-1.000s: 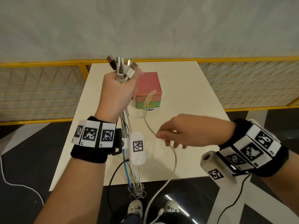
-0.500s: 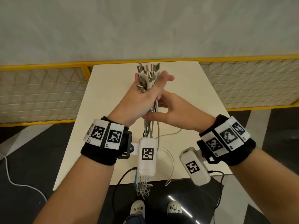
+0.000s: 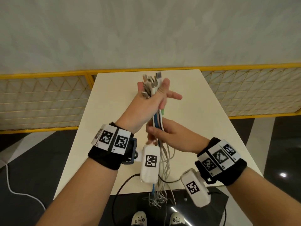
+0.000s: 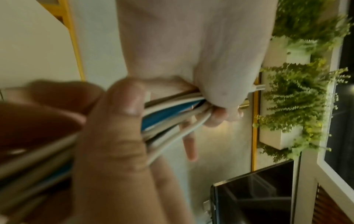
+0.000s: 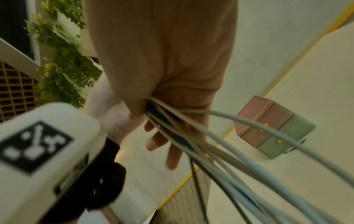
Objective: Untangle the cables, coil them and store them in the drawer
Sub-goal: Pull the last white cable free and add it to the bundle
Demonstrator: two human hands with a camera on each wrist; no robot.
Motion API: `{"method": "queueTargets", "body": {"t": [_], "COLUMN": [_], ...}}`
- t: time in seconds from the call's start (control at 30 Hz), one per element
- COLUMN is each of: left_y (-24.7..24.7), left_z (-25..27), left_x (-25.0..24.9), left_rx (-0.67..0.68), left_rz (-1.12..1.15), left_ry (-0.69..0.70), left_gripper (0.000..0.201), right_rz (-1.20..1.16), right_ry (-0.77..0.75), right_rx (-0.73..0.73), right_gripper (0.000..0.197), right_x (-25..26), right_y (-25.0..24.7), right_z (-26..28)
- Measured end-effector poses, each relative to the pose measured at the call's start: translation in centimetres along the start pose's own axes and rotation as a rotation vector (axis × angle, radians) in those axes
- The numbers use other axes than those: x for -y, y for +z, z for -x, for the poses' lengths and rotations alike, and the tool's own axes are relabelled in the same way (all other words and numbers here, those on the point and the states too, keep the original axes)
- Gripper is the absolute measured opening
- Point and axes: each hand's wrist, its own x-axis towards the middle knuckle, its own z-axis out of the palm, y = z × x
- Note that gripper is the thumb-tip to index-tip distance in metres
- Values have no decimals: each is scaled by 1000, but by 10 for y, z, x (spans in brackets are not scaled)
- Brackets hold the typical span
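So the cables (image 3: 157, 123) are all gathered into one bunch, held up in the air over the desk (image 3: 200, 128), with the plug ends (image 3: 150, 86) fanned out at the top and the long tails hanging down past the near desk edge toward the floor. There's at least one blue cable in with the white and grey ones.

The left hand (image 3: 146, 105) is clenched around the bunch just under the plugs, though its index finger sticks out straight to the side. The right hand (image 3: 169, 136) is right below it, thumb and fingers pinched round the same strands; in the left wrist view that thumb (image 4: 122, 109) sits right across the cables.

Progress-wise I'd say this is early-to-middle. The ends look lined up, which is a decent start on untangling, but the bottom of the bunch (image 3: 157, 199) still looks like a snarl near the floor. Nothing is coiled yet, and nothing is stored. The little pink and green drawer box (image 5: 272, 128) sits on the desk beyond the hands, only visible from the right wrist view, and I can't tell if any drawer is open. So the rest of the untangling, plus coiling and stashing, is all left.
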Motion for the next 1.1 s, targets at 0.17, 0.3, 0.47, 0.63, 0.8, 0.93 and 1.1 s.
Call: {"method": "queueTargets", "body": {"t": [0.17,0.3,0.47,0.63,0.8,0.93,1.1], "left_y": [6,6,2,7,-11,-15,-3], "left_z": [0,-2,-3,-3,-4,-8,-13], "left_x": [1,-1,4,-10,-21,-26,-27], "left_rx": [90,83,-1,-50,57,108,50], "left_rz": [-17,107,396,133,-32,-261,-349], "left_ry": [-78,-65,-15,29,196,328,369], "left_gripper": [42,11,54,27,92,49,19], "right_rz": [-196,-224,-279,-352,-255,-202,-254], "right_ry": [-55,-5,-13,-5,-5,-6,-43], "right_rx": [-182,-253,-232,-260,-242,-253,-320], "right_gripper": [20,35,36,34,28,33,31], "right_x": [12,8,11,18,27,34,36], "right_y": [-17,-8,-11,-14,-11,-17,-20], "right_z": [-8,-10,-13,-12,-7,-7,-15]}}
